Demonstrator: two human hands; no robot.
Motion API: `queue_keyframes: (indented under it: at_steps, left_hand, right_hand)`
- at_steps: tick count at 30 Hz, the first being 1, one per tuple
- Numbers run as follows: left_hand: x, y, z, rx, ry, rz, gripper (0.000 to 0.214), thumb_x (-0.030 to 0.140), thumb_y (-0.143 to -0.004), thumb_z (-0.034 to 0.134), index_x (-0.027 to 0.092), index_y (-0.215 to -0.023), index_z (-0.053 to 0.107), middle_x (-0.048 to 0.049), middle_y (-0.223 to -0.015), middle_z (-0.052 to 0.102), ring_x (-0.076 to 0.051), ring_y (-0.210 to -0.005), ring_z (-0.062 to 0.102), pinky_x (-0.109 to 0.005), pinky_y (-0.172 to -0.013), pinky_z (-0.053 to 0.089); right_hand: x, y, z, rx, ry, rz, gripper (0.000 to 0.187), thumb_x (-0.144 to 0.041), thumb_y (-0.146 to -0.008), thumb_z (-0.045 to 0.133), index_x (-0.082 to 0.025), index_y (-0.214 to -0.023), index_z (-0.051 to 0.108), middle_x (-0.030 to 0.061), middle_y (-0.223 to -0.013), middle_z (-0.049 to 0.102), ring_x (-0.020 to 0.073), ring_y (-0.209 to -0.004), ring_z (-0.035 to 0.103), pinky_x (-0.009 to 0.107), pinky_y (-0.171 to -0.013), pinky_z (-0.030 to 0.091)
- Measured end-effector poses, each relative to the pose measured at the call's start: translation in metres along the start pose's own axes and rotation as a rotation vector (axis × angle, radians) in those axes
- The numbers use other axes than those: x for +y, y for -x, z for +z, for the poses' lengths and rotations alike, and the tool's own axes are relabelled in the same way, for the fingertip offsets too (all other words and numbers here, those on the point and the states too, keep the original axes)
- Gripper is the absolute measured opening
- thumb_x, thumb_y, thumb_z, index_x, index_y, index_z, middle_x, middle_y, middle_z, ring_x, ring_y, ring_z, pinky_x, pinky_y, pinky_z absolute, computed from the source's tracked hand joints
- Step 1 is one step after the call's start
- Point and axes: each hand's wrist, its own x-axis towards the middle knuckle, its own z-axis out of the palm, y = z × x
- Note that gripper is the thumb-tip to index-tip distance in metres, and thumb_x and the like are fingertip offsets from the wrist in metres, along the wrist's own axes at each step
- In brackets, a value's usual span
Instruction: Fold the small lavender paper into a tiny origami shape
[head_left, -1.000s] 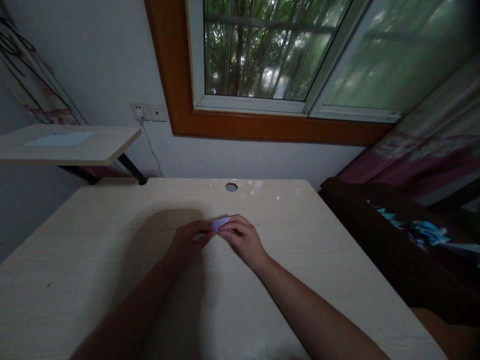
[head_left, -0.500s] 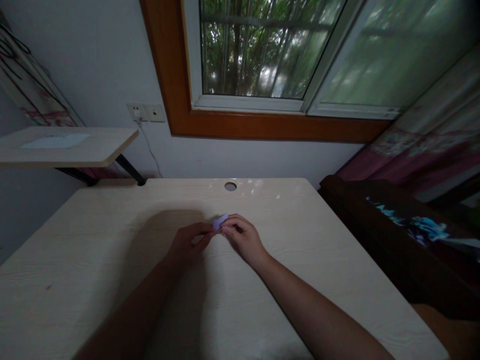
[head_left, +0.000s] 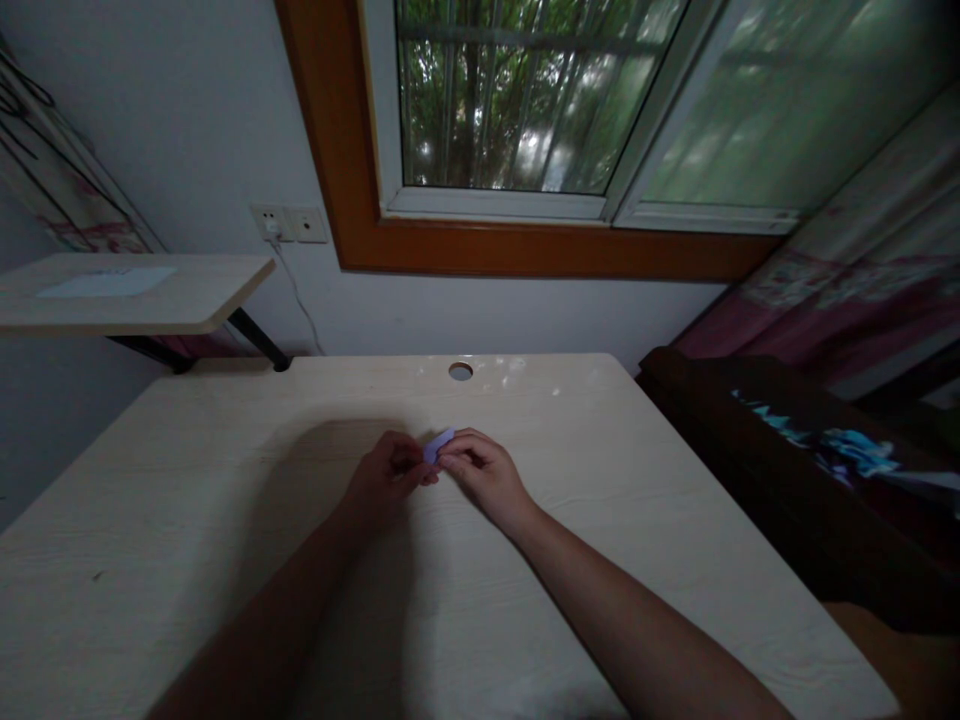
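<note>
A small lilac piece of folded paper [head_left: 437, 446] is held up between my two hands, over the middle of the pale wooden desk [head_left: 570, 450]. My right hand [head_left: 484, 472] pinches its right side between thumb and fingers. On the left end, my left hand [head_left: 386, 477] has its fingers curled and closed at the paper, with a fingertip reaching just below it. The fingers cover part of the paper, so its full shape is hidden.
A round cable hole [head_left: 460, 371] lies near the desk's back edge. At the left stands a raised shelf [head_left: 225, 290] with a paper sheet [head_left: 109, 282] on it. Dark furniture [head_left: 697, 400] with crumpled blue stuff [head_left: 859, 450] flanks the right side. A window rises behind.
My left fingers have shifted their hold: the index finger is more bent and another fingertip now shows beneath the paper. My right hand keeps nearly the same place.
</note>
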Motion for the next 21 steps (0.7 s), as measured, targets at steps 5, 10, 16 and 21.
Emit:
queue_keyframes:
  at_steps: [5,10,16,21]
  left_hand:
    - [0.004,-0.001,0.001,0.022,0.008,-0.008,0.035,0.034,-0.079,0.075,0.019,-0.095,0.047,0.0007,-0.076,0.068,-0.016,-0.070,0.072,-0.029,-0.070,0.057]
    - [0.003,-0.001,0.001,0.002,0.031,-0.030,0.039,0.036,-0.079,0.075,0.019,-0.097,0.045,-0.0003,-0.076,0.070,-0.018,-0.071,0.073,-0.031,-0.070,0.058]
    - [-0.005,-0.001,0.001,0.007,0.009,0.044,0.037,0.036,-0.081,0.073,0.020,-0.097,0.044,-0.0003,-0.077,0.071,-0.018,-0.070,0.073,-0.032,-0.069,0.060]
    - [-0.002,0.001,-0.001,-0.067,-0.156,0.069,0.018,0.033,-0.087,0.064,0.018,-0.093,0.055,-0.0051,-0.083,0.073,-0.018,-0.076,0.073,-0.033,-0.075,0.060]
  right_hand:
    - [0.005,0.000,0.001,-0.010,-0.035,0.032,0.012,-0.034,-0.080,0.074,-0.022,-0.083,0.073,0.0058,-0.090,0.068,0.0188,-0.086,0.065,0.032,-0.077,0.052]
    - [0.013,0.002,0.001,-0.018,-0.080,0.086,0.016,-0.036,-0.081,0.073,-0.020,-0.084,0.070,0.0052,-0.088,0.069,0.0184,-0.083,0.065,0.032,-0.076,0.053]
    - [0.010,0.003,0.003,-0.013,-0.164,0.136,0.018,-0.037,-0.082,0.072,-0.020,-0.085,0.067,0.0030,-0.083,0.070,0.0168,-0.076,0.066,0.031,-0.074,0.054]
    - [0.006,0.003,0.004,-0.012,-0.208,0.143,0.017,-0.036,-0.083,0.071,-0.020,-0.086,0.066,0.0025,-0.078,0.070,0.0167,-0.071,0.066,0.031,-0.071,0.054]
